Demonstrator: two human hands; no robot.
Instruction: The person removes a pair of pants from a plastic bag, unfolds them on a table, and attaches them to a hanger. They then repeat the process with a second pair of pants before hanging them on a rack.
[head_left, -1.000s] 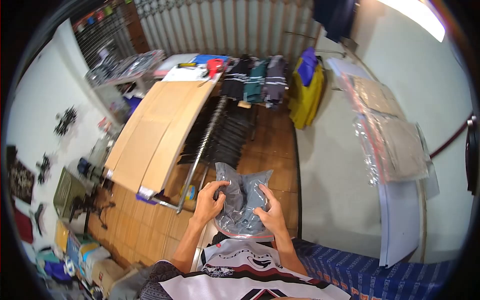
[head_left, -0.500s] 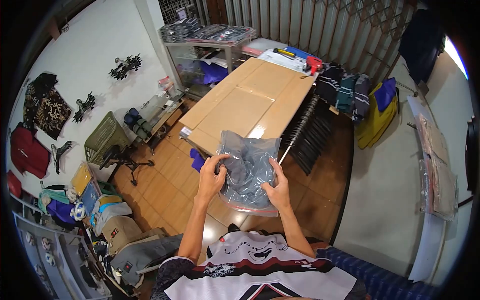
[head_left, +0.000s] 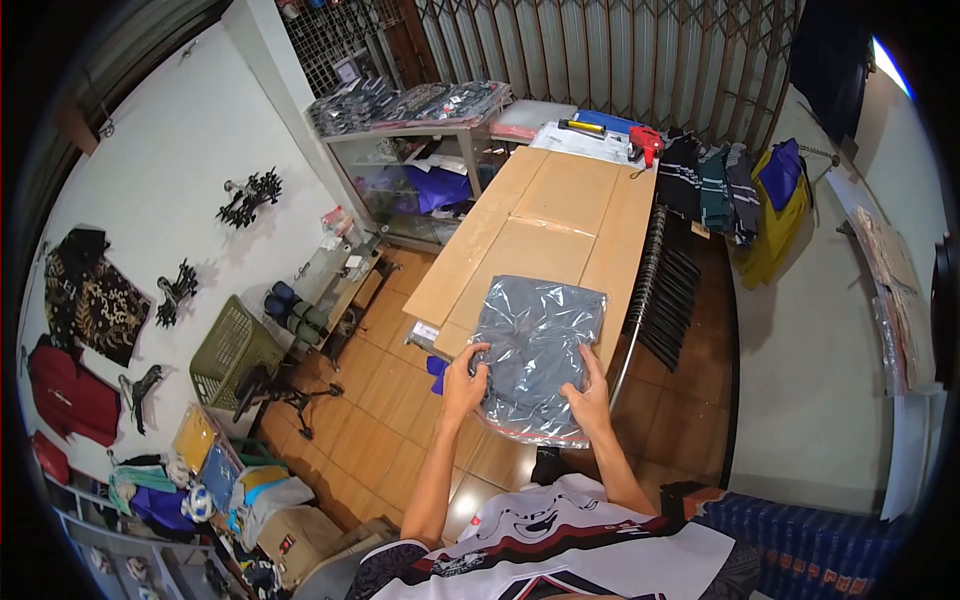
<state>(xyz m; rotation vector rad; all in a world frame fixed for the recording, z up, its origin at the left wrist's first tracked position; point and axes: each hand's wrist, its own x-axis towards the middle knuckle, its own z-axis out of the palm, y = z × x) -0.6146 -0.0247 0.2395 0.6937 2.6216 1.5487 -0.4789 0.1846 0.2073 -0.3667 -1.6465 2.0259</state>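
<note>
Two hands gripping one clear plastic bag [head_left: 537, 355] with folded grey garment inside, left hand [head_left: 464, 378] clamped on its lower left edge, right hand [head_left: 591, 396] on lower right edge, bag held flat above near end of cardboard-topped table [head_left: 560, 210], black hangers [head_left: 668, 290] just right of table

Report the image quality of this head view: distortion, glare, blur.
Head view: strong fisheye, so the shutter gate bows and black corners ring the picture; daylight blows out at the top right; sheen glints on the plastic bag held by the left hand and right hand; the centre is sharp, the edges soft.
</note>
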